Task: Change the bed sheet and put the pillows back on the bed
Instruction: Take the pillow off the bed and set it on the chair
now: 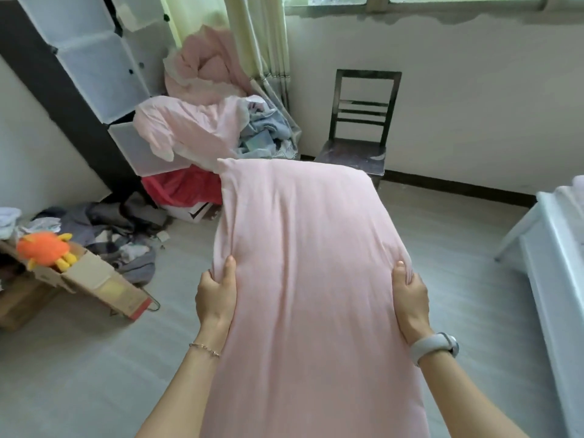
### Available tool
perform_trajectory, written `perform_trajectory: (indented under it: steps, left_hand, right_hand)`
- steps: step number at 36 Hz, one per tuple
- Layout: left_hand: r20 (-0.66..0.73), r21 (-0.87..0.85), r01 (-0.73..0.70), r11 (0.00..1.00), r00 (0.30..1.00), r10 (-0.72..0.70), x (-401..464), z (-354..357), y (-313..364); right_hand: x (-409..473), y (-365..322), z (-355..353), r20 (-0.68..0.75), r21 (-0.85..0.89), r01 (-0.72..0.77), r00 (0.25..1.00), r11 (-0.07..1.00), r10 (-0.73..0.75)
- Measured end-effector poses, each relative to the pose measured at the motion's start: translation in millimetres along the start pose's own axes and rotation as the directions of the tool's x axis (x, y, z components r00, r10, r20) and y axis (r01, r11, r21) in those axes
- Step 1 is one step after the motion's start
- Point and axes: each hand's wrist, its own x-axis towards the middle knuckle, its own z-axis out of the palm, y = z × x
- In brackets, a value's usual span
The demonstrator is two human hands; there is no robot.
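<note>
A long pink pillow (303, 263) fills the middle of the head view, held out flat in front of me above the grey floor. My left hand (216, 295) grips its left edge with the thumb on top. My right hand (410, 298), with a white watch on the wrist, grips the right edge the same way. The fingers of both hands are hidden under the pillow. A white bed frame (556, 263) shows at the right edge, with a bit of pale bedding on top.
A heap of pink bedding and clothes (202, 121) lies at the back left beside white storage cubes (94, 58). A dark wooden chair (360, 131) stands under the window. Clothes and a cardboard box with an orange plush toy (44, 248) sit at the left.
</note>
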Motion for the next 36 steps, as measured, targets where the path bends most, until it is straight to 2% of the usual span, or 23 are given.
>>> perform_trajectory:
  steps: [6,13,22,27,31,36]
  left_hand:
    - [-0.018,-0.005,-0.032,0.999,0.999,0.032,106,61,69]
    - [0.029,-0.002,0.007,1.000,1.000,-0.007,191,134,113]
    - [0.141,-0.070,-0.035,0.997,0.989,0.045,314,273,182]
    - [0.215,-0.123,-0.033,0.992,0.975,0.059,399,363,242]
    - [0.245,-0.126,-0.020,0.992,0.968,0.051,451,424,291]
    - [0.233,-0.099,0.005,0.995,0.972,0.018,491,478,316]
  right_hand:
    - [119,-62,50,0.003,0.016,0.009,1.000,1.000,-0.009]
    - [225,-95,80,-0.022,-0.023,-0.026,0.999,0.999,0.026]
    - [386,-130,109,-0.148,-0.001,-0.006,0.989,1.000,0.006]
    - [491,-189,115,-0.231,-0.027,0.044,0.972,0.999,-0.049]
    - [565,-227,117,-0.263,-0.099,0.063,0.961,0.993,-0.087]
    - [637,-238,129,-0.257,-0.125,0.039,0.964,0.991,-0.070]
